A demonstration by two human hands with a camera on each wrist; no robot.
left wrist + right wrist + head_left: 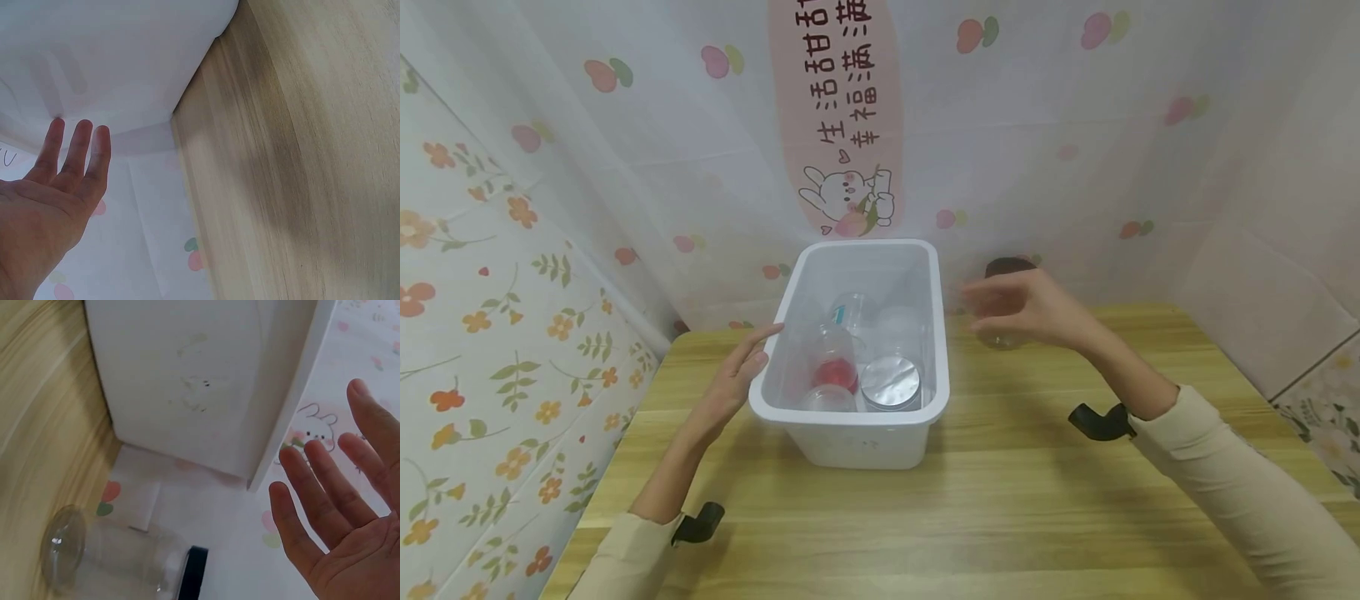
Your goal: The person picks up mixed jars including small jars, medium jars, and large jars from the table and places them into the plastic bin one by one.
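A white plastic bin [862, 440] stands on the table with several clear containers inside. Among them are a silver-lidded one [890, 382], a red piece [836, 377] and a clear one with a blue mark [853, 315]. My left hand [730, 383] is at the bin's left rim, its fingers extended against the side [75, 144]. To the right of the bin stands a clear jar [125, 562] with a black lid [1011, 266]. My right hand [1033, 310] is in front of this jar in the head view, partly hiding it; the right wrist view shows its fingers [325, 487] spread, holding nothing.
The wooden table [1037, 500] ends at a white printed curtain [1060, 150] behind the bin and jar. A flowered cloth [512, 350] hangs along the left side, and another pale panel [1285, 208] closes the right. Each wrist carries a black bracket [1101, 422].
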